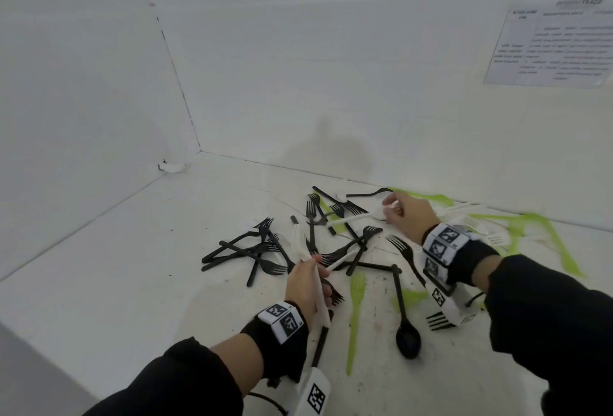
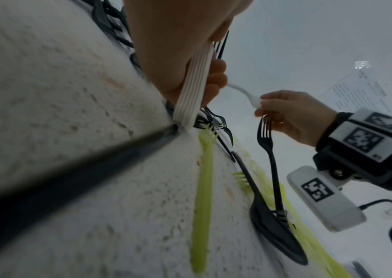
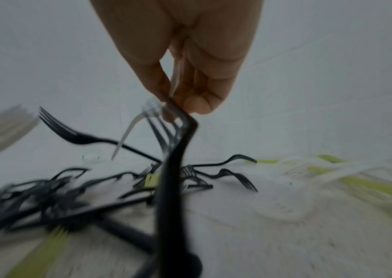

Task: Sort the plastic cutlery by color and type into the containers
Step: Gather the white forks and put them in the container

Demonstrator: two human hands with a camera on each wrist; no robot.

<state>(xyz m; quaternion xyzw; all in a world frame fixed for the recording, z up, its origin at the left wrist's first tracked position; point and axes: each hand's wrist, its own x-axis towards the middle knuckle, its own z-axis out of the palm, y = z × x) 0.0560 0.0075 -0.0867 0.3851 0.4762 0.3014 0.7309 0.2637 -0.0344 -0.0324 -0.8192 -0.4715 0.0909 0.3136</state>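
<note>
While the left hand (image 1: 306,283) grips a bunch of white cutlery (image 2: 196,84) and the right hand (image 1: 409,213) pinches one white piece (image 1: 356,217) from the pile (image 1: 298,246) on the tabletop (image 1: 149,266), lift it slowly so no black forks (image 1: 247,251) snag.

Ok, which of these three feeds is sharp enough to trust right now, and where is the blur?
Head view: sharpest, though the wide lens bends the wall lines; both hands read clearly, left hand gripping white cutlery. Left wrist view: the near tabletop is smeared, but the right hand is crisp. Right wrist view: dim and motion-blurred, worst over the black forks.
</note>
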